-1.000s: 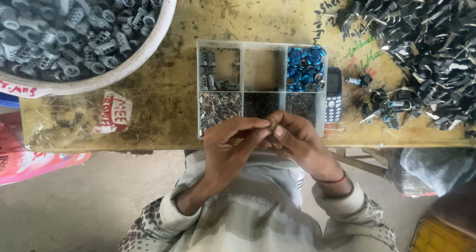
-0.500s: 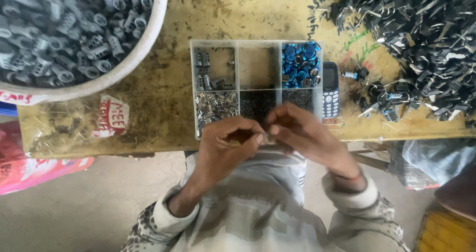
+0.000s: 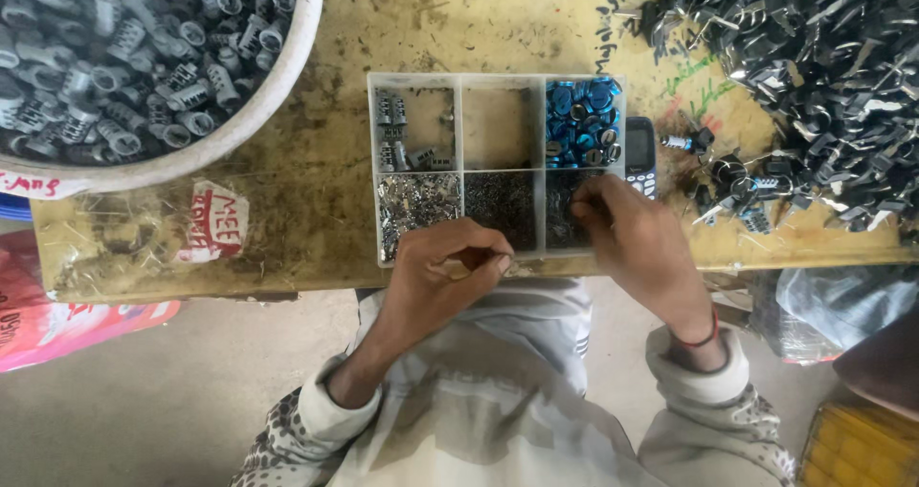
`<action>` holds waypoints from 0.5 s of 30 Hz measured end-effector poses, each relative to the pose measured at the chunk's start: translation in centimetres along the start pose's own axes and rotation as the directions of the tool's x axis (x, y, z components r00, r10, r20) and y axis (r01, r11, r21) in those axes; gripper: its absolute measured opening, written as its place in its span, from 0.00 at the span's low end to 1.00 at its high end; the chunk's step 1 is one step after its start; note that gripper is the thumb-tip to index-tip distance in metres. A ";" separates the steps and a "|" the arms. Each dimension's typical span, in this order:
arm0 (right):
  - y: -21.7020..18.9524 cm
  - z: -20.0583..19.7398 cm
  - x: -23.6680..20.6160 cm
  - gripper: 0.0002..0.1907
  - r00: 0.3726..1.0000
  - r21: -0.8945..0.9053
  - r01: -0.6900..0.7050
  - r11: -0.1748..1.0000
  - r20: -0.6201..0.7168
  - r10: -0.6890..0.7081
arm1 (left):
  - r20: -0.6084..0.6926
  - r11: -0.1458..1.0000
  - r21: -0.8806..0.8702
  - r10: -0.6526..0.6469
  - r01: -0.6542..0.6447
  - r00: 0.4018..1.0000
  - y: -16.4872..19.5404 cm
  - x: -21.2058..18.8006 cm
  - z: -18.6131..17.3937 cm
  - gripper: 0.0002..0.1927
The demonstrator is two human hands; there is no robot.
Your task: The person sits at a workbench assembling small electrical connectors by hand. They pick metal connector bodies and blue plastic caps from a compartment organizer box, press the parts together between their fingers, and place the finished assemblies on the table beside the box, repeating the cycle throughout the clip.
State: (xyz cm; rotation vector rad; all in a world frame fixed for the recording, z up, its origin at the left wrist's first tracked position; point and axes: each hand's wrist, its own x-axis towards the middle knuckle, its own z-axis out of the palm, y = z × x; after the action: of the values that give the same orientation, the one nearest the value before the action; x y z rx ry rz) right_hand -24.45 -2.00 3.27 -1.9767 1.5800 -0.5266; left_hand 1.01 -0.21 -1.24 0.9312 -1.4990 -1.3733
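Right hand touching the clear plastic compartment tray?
Touching. Head view: right hand lies over the clear plastic compartment tray, fingertips down in its lower right compartment.

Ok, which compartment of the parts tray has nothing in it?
The top middle compartment of the clear tray: bare bottom, between the grey cylindrical parts and the blue round caps.

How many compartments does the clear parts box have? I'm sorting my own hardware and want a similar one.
6 in the clear parts box, two rows of three. Far row: grey cylinders, an empty one, blue caps. Near row: silvery bits, dark bits, and one under the right hand.
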 end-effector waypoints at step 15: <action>-4.4 4.0 -3.6 0.05 0.999 0.374 -0.019 0.927 -0.040 0.037 | 0.025 0.842 -0.489 -0.250 0.230 0.968 2.0 -1.0 1.3 0.07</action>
State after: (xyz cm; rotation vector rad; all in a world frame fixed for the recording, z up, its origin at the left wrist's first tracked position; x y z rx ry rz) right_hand -19.53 2.86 3.13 -1.6609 1.4083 -0.8030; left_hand 0.14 1.39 0.58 0.8262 -0.9459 -1.7969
